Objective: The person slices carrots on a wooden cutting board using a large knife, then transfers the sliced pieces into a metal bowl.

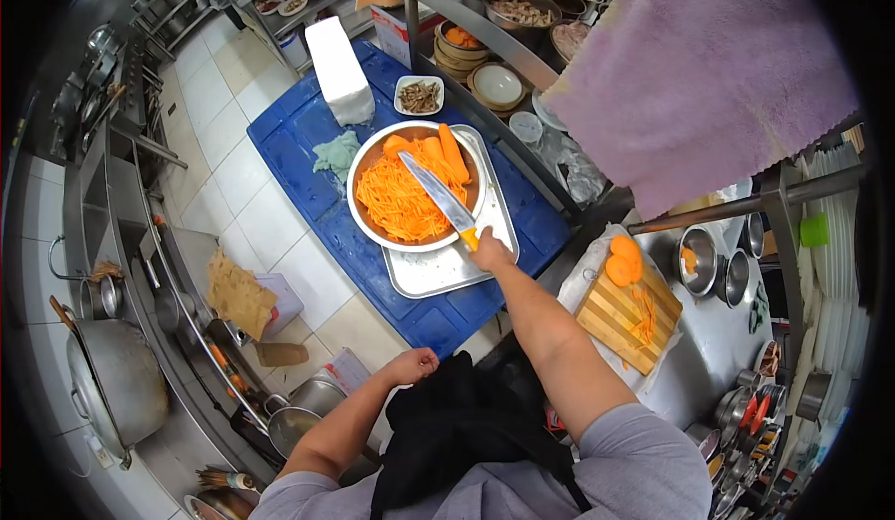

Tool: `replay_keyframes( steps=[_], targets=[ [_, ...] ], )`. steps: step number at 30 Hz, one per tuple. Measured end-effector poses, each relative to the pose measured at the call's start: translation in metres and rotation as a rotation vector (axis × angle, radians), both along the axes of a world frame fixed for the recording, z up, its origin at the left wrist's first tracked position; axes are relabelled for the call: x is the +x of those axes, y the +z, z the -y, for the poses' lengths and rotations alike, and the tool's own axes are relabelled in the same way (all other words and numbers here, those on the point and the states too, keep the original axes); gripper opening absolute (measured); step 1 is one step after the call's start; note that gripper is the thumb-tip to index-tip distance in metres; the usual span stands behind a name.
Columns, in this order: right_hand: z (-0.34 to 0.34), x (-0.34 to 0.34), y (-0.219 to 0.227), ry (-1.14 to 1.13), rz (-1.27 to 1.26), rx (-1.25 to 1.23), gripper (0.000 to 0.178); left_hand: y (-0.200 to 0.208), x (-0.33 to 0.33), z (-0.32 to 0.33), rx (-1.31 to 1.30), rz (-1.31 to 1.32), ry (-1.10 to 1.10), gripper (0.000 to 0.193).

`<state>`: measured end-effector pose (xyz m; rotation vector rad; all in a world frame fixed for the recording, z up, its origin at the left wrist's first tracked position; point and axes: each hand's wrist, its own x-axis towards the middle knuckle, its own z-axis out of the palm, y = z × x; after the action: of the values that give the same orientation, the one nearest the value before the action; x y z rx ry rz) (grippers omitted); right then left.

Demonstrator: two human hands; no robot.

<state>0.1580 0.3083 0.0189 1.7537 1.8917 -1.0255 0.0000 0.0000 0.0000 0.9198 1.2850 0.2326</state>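
Note:
My right hand is closed round the yellow handle of a kitchen knife. Its broad blade slants across a large metal bowl, over a heap of shredded carrot. Thicker carrot pieces rest at the bowl's far right side. Under the bowl is a metal tray, lying on a blue plastic surface. My left hand hangs by the black apron, fingers curled in, with nothing visible in them. To my right, a striped wooden cutting board bears carrot slices and some shreds.
Beyond the bowl are a green cloth, a white block-shaped package and a small dish of brown pieces. A purple towel hangs at upper right. Metal bowls stand beside the board. A large pot is at left.

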Motion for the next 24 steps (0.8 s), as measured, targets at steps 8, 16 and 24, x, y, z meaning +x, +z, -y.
replay_keyframes(
  steps=[8, 16, 24],
  targets=[
    [0.031, 0.012, 0.105, 0.038, -0.049, 0.065, 0.048, 0.012, -0.123, -0.179, 0.434, -0.381, 0.755, 0.032],
    [0.058, 0.067, 0.176, 0.166, -0.071, 0.268, 0.031, 0.112, -0.156, -0.365, 0.391, -0.364, 0.795, 0.068],
    [0.074, 0.092, 0.224, 0.171, 0.044, 0.276, 0.029, 0.066, -0.102, -0.397, 0.472, -0.447, 0.665, 0.055]
  ],
)
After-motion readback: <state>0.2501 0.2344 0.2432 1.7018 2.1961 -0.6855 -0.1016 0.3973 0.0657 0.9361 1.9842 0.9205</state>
